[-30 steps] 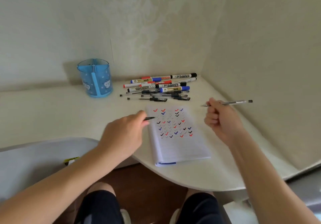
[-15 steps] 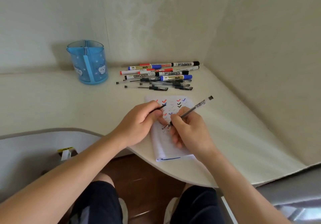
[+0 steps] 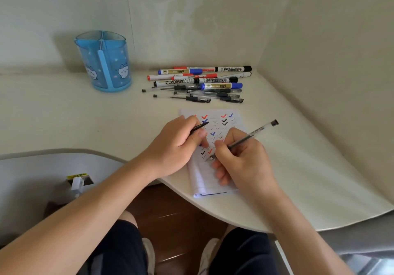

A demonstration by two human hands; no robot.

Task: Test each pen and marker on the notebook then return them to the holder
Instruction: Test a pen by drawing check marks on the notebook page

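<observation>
Having dropped from mid-air a second ago, the right hand (image 3: pixel 241 161) grips the pen (image 3: pixel 251 135), tip on the notebook (image 3: pixel 200 178); the left hand (image 3: pixel 174 146) pinches the cap (image 3: pixel 199 126). Test stroke is likely starting; holder (image 3: pixel 104 65) stands apart.

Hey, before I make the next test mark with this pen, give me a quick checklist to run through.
1. Clear-barrelled pen held in right hand: ok.
2. Pen tip over the white lined notebook page: ok.
3. Tip touching the paper: cannot tell.
4. Black pen cap off and pinched in left hand: ok.
5. Blue plastic holder upright at the back of the desk, ready for the return: ok.
6. Ink flowing: cannot tell.
</observation>
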